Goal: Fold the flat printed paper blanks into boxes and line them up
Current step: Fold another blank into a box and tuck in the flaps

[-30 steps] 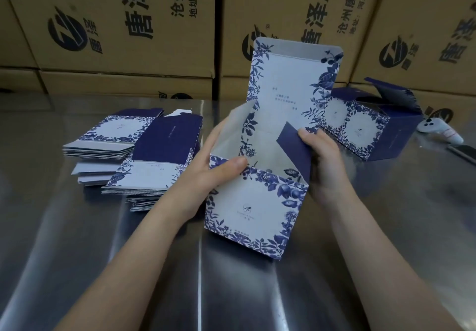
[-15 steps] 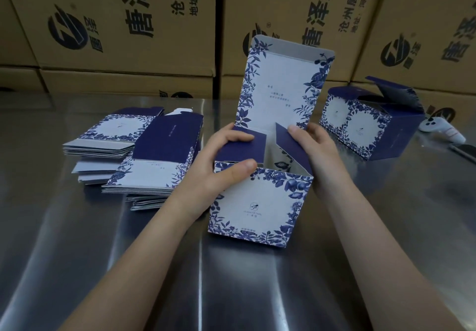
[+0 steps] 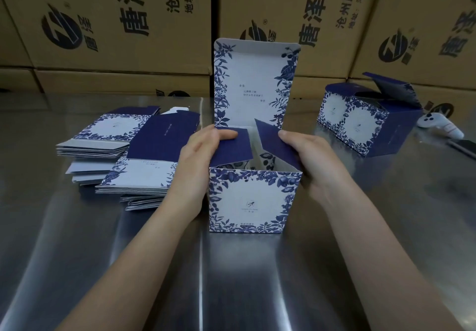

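Observation:
A blue-and-white floral box [image 3: 251,199] stands upright on the steel table [image 3: 77,253] in the middle, its tall lid flap raised toward the back. My left hand [image 3: 198,165] holds the box's left side, thumb pressing the navy left side flap inward. My right hand [image 3: 309,160] holds the right side, fingers on the navy right flap, which still tilts up. A pile of flat printed blanks [image 3: 123,155] lies to the left. Two folded boxes [image 3: 360,122] stand at the back right, one with its lid ajar.
Stacked brown cartons [image 3: 128,21] with black print wall off the far edge of the table. A white handheld controller [image 3: 440,124] and a dark flat object [image 3: 463,147] lie at the right edge beside the folded boxes.
The box has been set down square on the table and turned to face me. Both navy side flaps have been pushed further in over the opening; the lid flap now stands straight up.

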`<state>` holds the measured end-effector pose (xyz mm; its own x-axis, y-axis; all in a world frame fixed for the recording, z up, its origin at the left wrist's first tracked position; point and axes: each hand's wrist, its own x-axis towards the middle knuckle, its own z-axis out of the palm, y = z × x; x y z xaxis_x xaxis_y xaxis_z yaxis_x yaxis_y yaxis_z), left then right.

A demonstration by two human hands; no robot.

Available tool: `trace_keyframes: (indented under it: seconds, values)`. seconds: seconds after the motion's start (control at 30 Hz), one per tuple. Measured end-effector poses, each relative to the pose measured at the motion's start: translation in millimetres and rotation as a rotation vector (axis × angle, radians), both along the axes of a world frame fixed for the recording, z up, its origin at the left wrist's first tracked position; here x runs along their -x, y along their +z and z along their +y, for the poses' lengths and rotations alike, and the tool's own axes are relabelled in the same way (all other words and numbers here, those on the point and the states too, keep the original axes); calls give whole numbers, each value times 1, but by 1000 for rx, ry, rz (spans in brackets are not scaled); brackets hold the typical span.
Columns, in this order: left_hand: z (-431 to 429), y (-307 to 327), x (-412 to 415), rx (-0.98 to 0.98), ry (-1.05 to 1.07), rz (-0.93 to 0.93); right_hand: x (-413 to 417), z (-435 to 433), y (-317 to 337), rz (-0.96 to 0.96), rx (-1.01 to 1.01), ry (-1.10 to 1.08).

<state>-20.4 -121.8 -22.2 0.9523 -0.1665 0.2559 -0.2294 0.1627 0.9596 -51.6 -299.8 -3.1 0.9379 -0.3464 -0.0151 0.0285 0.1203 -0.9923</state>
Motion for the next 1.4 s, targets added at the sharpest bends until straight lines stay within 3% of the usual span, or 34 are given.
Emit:
trace_keyframes:
  seconds: [0.2,0.33,0.57,0.93,1.4]
  values:
    - [0,3,0,109,-46,119,-1,5,-1,-18,-12,-24]
    - [2,5,-2,79,-11,172,-4,6,-3,-4,62,-61]
    - [2,7,-3,30,-1,187,0,5,0,-28,108,-6]
    - [4,5,-2,102,-12,163,5,-2,-7,-51,11,302]
    - [6,2,-8,40,-51,130,3,1,-12,-78,-35,232]
